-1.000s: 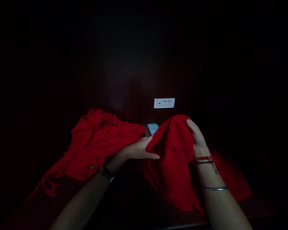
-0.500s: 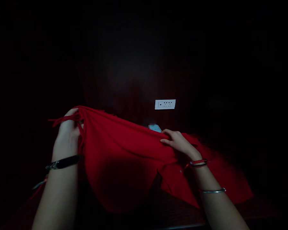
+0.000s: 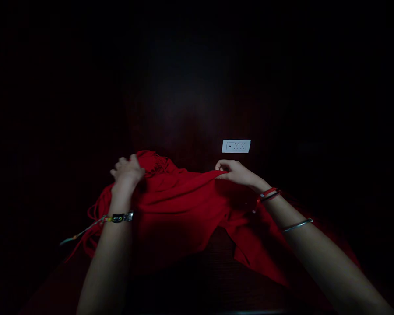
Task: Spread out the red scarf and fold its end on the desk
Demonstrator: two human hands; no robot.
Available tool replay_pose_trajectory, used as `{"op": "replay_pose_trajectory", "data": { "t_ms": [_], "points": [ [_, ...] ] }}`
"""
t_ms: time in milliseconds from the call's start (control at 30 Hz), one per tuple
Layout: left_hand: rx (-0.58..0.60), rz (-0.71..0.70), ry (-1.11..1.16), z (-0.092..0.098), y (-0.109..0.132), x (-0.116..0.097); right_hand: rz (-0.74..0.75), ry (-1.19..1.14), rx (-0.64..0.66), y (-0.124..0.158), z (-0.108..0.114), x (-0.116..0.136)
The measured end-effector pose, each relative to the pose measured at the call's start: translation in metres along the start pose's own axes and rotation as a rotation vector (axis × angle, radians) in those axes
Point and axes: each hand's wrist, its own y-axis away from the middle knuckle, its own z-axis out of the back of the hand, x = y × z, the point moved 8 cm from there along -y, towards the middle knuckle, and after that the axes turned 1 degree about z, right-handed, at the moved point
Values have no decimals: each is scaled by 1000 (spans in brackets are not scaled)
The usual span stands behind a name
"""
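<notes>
A red fringed scarf [image 3: 180, 205] lies spread and creased across a dark surface, its fringe hanging at the left. My left hand [image 3: 128, 170] is at the scarf's far left part, fingers apart and bent, palm turned down; whether it touches the cloth is hard to tell. Between thumb and fingers, my right hand [image 3: 236, 172] pinches the scarf's far edge and holds it up a little, drawing folds across the middle. The scarf's right part runs beneath my right forearm, partly lost in shadow.
On the dark wall behind sits a white power socket [image 3: 236, 146]. Dark ribbed tabletop [image 3: 216, 262] shows in front of the scarf, with a pale edge [image 3: 249, 312] at the bottom. The surroundings are very dim.
My left hand has come down and to the right, letting go of the raised fringed end. My right hand now lifts the edge. The phone-like lit screen behind the scarf is out of sight.
</notes>
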Motion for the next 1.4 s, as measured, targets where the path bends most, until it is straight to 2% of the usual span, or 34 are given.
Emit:
{"op": "replay_pose_trajectory", "data": {
  "t_ms": [100,133,167,233,267,300,367,433,500,533,567,633,700,800,833,867,900,967,1033,1100,1167,1267,1333,1367,1400],
  "points": [
    [176,-345,109,-38,29,-74,2,100,23,-6,-11,21],
    [337,-544,200,-55,46,-101,-8,135,-7,-6,-10,25],
    [433,-679,271,-65,60,-120,-21,163,-42,-5,-9,28],
    [477,-815,353,-70,73,-139,-42,198,-92,-1,-3,29],
    [431,-815,370,-66,70,-139,-50,205,-99,2,1,27],
    [369,-782,376,-59,63,-134,-56,204,-89,6,4,23],
    [238,-642,373,-39,41,-108,-67,180,-29,16,9,11],
    [79,-377,314,-14,13,-62,-91,142,51,29,12,-5],
    [-21,-172,242,8,-6,-16,-136,105,131,42,13,-22],
    [-54,-44,178,16,-12,7,-157,87,161,47,12,-29],
    [-23,75,74,18,-15,26,-168,69,183,51,10,-33],
    [36,167,-51,17,-14,38,-140,32,193,53,5,-31],
    [92,68,-73,8,-5,15,-74,1,153,48,0,-17],
    [190,-276,28,-20,27,-58,18,-42,106,37,-10,12],
    [263,-430,96,-33,42,-86,37,-61,103,35,-13,21],
    [429,-672,252,-47,65,-118,54,-90,101,34,-14,30],
    [594,-841,372,-58,87,-140,65,-129,99,34,-15,36],
    [796,-986,535,-69,114,-161,69,-225,99,37,-12,45],
    [838,-980,638,-69,117,-165,40,-322,128,42,-9,47],
    [765,-904,733,-58,105,-159,-32,-386,161,48,-4,42],
    [644,-785,841,-39,85,-141,-124,-415,177,54,1,31],
    [385,-529,963,-9,42,-90,-238,-409,218,64,6,11],
    [130,-316,833,7,12,-42,-261,-361,217,69,11,0],
    [19,-198,635,11,0,-20,-257,-325,198,69,14,-4],
    [-18,-127,415,10,-8,-7,-244,-286,170,69,17,-7]
  ]
}}
